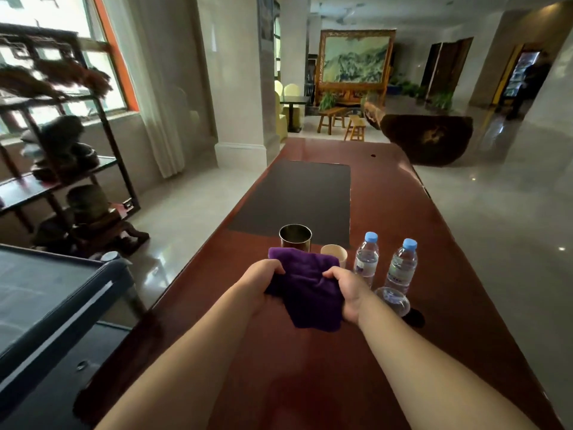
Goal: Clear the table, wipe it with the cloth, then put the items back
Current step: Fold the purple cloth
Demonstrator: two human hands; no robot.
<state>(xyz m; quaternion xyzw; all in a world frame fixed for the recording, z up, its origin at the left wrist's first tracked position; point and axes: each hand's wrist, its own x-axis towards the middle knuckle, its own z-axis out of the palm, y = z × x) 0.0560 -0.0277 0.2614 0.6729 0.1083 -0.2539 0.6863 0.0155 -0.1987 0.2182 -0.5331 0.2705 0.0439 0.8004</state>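
Observation:
A purple cloth (305, 287) hangs bunched above the reddish-brown table (403, 228), gripped on its left side by my left hand (259, 282) and on its right side by my right hand (347, 293). Just beyond the cloth stand a shiny metal cup (295, 237) and a tan paper cup (334, 254), partly hidden by it. To the right stand two water bottles with blue caps, one nearer the cups (366, 257) and one further right (402, 265). An upturned clear glass (393, 301) sits by my right wrist.
A black mat (297, 197) lies on the table past the cups. A dark cart (55, 293) stands at the table's left edge. A shelf with carvings (62, 156) is further left. Tiled floor runs along both sides.

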